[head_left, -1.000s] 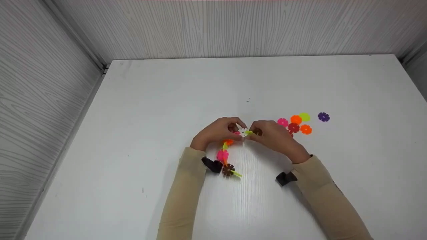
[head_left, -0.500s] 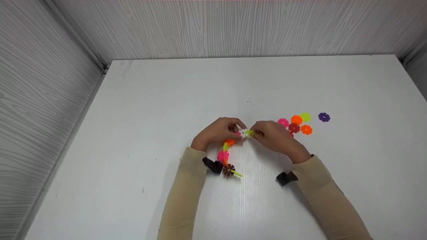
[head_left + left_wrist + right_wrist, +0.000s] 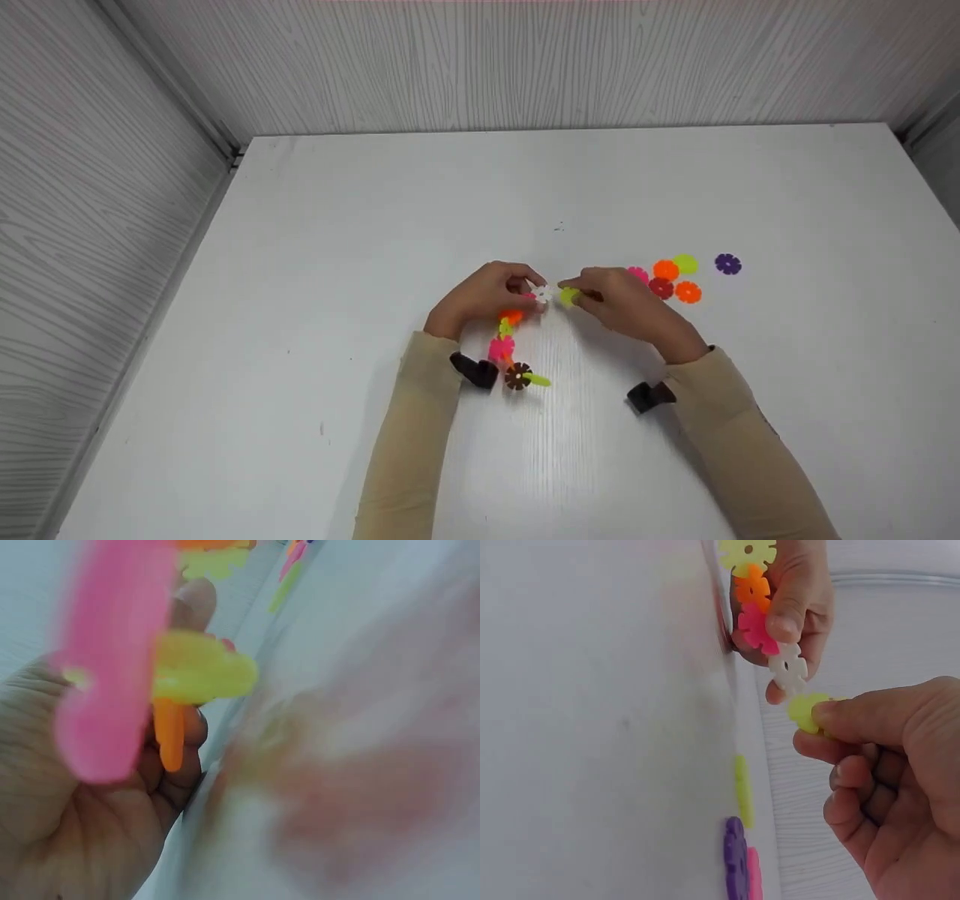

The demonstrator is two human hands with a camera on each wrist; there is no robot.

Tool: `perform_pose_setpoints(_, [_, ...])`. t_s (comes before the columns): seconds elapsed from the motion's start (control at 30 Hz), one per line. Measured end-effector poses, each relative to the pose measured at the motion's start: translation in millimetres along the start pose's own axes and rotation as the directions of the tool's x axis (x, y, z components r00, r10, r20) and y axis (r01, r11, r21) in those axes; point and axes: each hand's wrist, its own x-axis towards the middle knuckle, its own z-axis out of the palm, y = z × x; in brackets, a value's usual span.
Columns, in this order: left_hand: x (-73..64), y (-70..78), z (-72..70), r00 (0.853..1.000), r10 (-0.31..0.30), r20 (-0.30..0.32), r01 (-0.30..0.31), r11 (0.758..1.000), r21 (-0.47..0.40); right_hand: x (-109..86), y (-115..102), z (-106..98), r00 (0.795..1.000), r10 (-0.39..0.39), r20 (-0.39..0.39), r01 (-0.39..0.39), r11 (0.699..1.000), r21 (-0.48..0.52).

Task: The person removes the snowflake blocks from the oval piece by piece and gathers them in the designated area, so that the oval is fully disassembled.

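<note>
My left hand [image 3: 491,294] pinches a chain of slotted flower-shaped plastic discs between thumb and fingers, close to its white disc [image 3: 787,667]. From there the chain runs through a pink disc [image 3: 758,628] and an orange disc [image 3: 752,588], then bends down toward a brown disc [image 3: 517,376] with a yellow-green disc [image 3: 537,380] at its tail. My right hand [image 3: 619,300] pinches a single yellow-green disc [image 3: 807,712] between thumb and index finger. In the head view a small gap separates it from the white disc. Fingers partly cover both discs.
Several loose discs lie on the white table [image 3: 375,210] behind my right hand, among them orange [image 3: 688,292], dark red [image 3: 661,288] and yellow-green [image 3: 685,263] ones. A purple disc [image 3: 727,264] sits apart to their right. Wood-grain panels [image 3: 487,67] border the table.
The yellow-green disc in my right hand overlapped the white disc half a second ago; it has shifted right, away from it. The chain's tail has swung slightly upward.
</note>
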Motion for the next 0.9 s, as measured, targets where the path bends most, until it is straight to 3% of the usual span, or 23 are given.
perform_pose_setpoints(0.23, [-0.5, 1.3, 0.8, 1.0, 0.003, 0.01, -0.003, 1.0, -0.01, -1.0, 7.7, -12.1, 0.988, 0.129, 0.088, -0.134, 0.989, 0.057])
perform_pose_setpoints(0.53, [0.5, 0.9, 1.5, 1.0, 0.011, 0.013, -0.011, 1.0, -0.005, -8.9, 20.5, -34.9, 0.969, 0.217, 0.118, -0.227, 0.97, 0.083])
perform_pose_setpoints(0.9, [-1.4, 0.0, 2.0, 1.0, 0.003, 0.008, -0.003, 1.0, -0.031, -24.4, 37.1, -60.5, 0.954, 0.225, 0.2, -0.251, 0.961, 0.116])
